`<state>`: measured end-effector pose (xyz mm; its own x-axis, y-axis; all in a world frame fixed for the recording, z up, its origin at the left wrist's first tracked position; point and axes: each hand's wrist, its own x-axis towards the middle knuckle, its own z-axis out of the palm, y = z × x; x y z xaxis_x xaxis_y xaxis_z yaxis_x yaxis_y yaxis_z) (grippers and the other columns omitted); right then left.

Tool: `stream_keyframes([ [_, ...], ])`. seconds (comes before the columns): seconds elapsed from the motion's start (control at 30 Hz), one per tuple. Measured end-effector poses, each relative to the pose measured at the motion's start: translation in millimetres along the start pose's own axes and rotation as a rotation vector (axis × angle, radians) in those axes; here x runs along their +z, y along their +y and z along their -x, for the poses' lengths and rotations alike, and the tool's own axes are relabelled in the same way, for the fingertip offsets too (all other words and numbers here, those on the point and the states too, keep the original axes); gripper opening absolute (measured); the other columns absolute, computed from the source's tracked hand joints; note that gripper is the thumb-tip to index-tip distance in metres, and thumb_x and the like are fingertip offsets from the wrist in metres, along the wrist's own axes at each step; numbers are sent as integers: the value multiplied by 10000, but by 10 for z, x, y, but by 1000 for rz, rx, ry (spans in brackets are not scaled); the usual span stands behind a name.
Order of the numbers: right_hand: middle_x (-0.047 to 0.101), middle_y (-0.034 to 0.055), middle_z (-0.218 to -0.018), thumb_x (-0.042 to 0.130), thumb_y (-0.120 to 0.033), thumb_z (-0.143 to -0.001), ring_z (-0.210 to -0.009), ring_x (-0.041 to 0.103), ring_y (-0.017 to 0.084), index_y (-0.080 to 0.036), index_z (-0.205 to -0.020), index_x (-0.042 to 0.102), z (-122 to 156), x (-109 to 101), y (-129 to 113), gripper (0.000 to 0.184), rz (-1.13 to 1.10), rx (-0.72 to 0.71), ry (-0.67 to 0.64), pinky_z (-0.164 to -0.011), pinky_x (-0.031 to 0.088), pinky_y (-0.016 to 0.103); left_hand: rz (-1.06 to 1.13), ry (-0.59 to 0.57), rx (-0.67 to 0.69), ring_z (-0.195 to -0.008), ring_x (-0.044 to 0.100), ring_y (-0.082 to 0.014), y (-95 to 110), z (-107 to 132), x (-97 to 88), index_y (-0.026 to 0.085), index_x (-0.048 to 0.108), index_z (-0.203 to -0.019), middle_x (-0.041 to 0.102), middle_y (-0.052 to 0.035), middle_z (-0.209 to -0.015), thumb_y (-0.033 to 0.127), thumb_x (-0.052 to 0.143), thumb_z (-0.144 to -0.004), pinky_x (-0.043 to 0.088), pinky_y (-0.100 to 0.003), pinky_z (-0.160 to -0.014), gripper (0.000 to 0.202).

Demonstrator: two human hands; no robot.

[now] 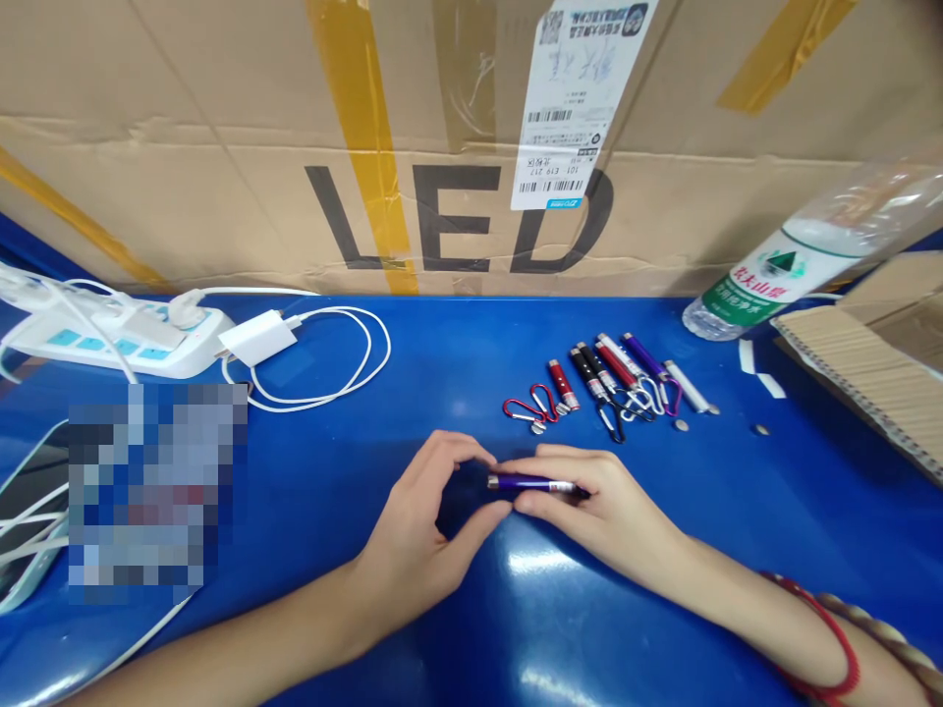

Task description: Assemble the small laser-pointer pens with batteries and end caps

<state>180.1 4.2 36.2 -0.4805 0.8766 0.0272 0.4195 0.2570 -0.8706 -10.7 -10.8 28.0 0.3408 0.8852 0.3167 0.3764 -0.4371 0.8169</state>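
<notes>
In my right hand [589,486] is a slim purple mini flashlight [526,483] with a silver tip and a white label, lying level between thumb and fingers. Its rear end runs back under the palm. My left hand [423,520] curves in a wide C around the silver tip, thumb and forefinger apart, with their ends close to the right fingertips. Whether the left fingers touch the flashlight, I cannot tell. Beyond the hands lie several similar flashlights with carabiner clips, among them a red one [561,383] and a purple one [642,355].
Small button batteries [682,425] lie by the flashlights. A tilted water bottle [781,270] and an open carton [869,383] stand right. A big cardboard box [250,216] closes off the back. Left are a power strip [173,358], a white charger [257,339] and a phone [29,511].
</notes>
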Motion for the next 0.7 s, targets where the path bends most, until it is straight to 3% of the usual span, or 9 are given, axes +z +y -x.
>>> stream_keyframes([
  [0.2, 726, 35, -906, 590, -338, -831, -753, 664, 177, -238, -956, 715, -8, 8, -16, 203, -47, 25, 36, -603, 521, 278, 95, -9, -77, -1093, 479, -229, 28, 34, -40, 215, 438, -1171, 519, -91, -1166, 222, 379, -928, 399, -372, -911, 250],
  [0.43, 729, 29, -901, 617, -306, -811, -792, 674, 174, -232, -920, 720, 1, 19, -23, 167, -69, 20, 50, -664, 543, 274, 143, -11, -110, -1074, 478, -222, 21, 60, -42, 226, 440, -1202, 500, -81, -1194, 316, 295, -969, 386, -354, -930, 288],
  [0.7, 729, 31, -839, 637, -315, -795, -707, 661, 165, -225, -880, 730, 4, 26, -56, 155, -40, -18, 107, -592, 515, 267, 157, -21, -110, -1086, 461, -206, 26, 67, -39, 240, 432, -1197, 494, -61, -1193, 342, 273, -977, 367, -329, -941, 290],
])
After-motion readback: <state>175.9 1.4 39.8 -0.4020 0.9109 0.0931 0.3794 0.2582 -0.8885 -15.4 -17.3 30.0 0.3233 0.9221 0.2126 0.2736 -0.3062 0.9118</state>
